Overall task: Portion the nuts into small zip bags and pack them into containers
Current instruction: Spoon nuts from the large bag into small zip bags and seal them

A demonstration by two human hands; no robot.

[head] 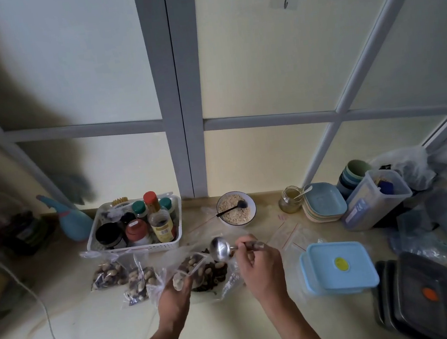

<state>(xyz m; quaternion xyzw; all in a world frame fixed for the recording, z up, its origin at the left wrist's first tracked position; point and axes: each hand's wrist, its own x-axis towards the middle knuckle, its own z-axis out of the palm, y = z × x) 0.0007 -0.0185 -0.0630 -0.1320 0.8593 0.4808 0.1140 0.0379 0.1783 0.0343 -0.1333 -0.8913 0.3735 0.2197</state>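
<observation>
- A person's 2 bare forearms reach forward over a pale counter, seen from a head-worn camera looking down.
- The left hand (175, 290) has its fingers curled round a small zip bag (188, 268), partly filled with mixed nuts, holding it just above the counter with its mouth tilted up and to the right.
- The right hand (259, 266) pinches the handle of a metal spoon (220, 248); the bowl looks empty and sits just above and right of the bag's mouth.
- The spoon's long axis runs left to right, bowl toward the bag, handle back into the right hand.
- Just below spoon and bag lies the large open bag of loose nuts (213, 276), between the 2 hands, so the spoon hand is nearest to it.
- Judgement: the next scoop would dip down into that supply, then tip leftward into the held bag.
- 2 filled bags (123, 276) lie on the counter left of the left hand.
- Empty zip bags (289, 236) lie to the right, near a lidded blue container (341, 266) and stacked dark containers (420, 294).
- Behind stand a white basket of bottles (136, 225) and a bowl of crumbs (235, 208).
</observation>
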